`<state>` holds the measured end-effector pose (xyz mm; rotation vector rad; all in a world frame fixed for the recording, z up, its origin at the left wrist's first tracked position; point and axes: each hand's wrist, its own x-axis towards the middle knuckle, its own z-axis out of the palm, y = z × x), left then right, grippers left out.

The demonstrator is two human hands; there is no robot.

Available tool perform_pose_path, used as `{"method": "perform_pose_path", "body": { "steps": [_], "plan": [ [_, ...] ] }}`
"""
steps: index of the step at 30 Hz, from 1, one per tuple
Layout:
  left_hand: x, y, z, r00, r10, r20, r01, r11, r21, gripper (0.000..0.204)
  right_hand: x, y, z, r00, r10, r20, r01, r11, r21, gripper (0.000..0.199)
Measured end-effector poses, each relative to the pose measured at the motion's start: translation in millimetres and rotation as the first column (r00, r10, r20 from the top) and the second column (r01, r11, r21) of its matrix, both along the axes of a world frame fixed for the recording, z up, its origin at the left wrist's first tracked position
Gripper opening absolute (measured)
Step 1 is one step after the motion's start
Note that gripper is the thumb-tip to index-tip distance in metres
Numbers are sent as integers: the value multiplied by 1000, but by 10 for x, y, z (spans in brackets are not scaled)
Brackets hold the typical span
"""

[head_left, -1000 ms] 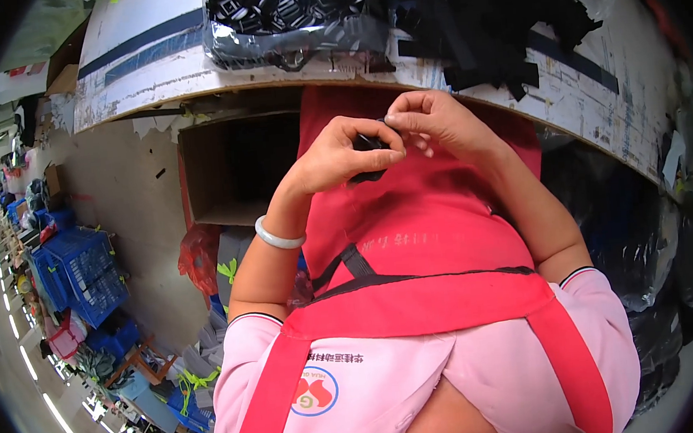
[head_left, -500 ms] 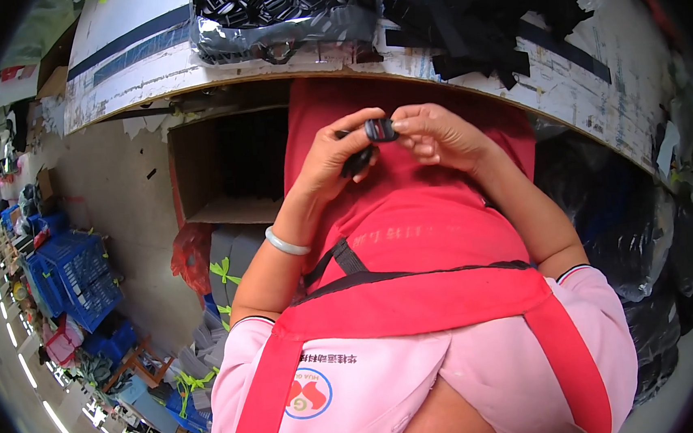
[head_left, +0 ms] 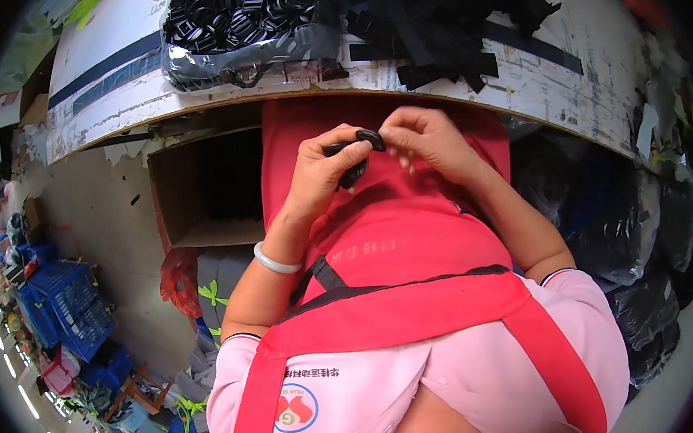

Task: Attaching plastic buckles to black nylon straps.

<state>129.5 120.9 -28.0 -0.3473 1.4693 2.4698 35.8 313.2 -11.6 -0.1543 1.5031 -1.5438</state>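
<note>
Above my lap, my left hand is closed, with a black plastic buckle between thumb and forefinger. A folded piece of black webbing is tucked under the same hand's fingers. The buckle is tilted, showing its rounded dark side. My right hand meets the buckle's right edge with thumb and forefinger pinched; its other fingers are curled and slightly blurred. Whether a strap end lies in that pinch is hidden.
A plastic-lined tray of many black buckles stands on the worn white table. Black webbing pieces lie to its right. Below the table edge is an open cardboard box; black plastic bags sit at right, blue crates far left.
The buckle has turned from its slotted face to its rounded side. My right fingers still meet its right edge. The whole view has shifted slightly, with table and tray lower and further left.
</note>
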Motion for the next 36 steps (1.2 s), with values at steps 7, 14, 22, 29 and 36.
{"method": "perform_pose_path", "body": {
  "steps": [7,14,22,29,36],
  "plan": [
    [53,-4,-165,945,38,324,-180,890,419,19,-677,202,65,-18,287,-958,400,880,256,33],
    [28,8,-110,964,48,260,-87,986,139,18,-860,-6,119,-63,8,-998,322,947,-13,21],
    [-8,-13,-107,971,113,210,-113,994,-12,25,-934,56,13,-140,396,-907,322,885,337,28],
    [-9,25,-84,967,105,231,-104,994,-17,24,-1042,-46,-60,-128,222,-967,247,951,186,19],
    [31,-17,-19,969,189,158,-170,977,-125,20,-249,-239,762,428,-42,-903,60,998,-18,21]
  ]
}}
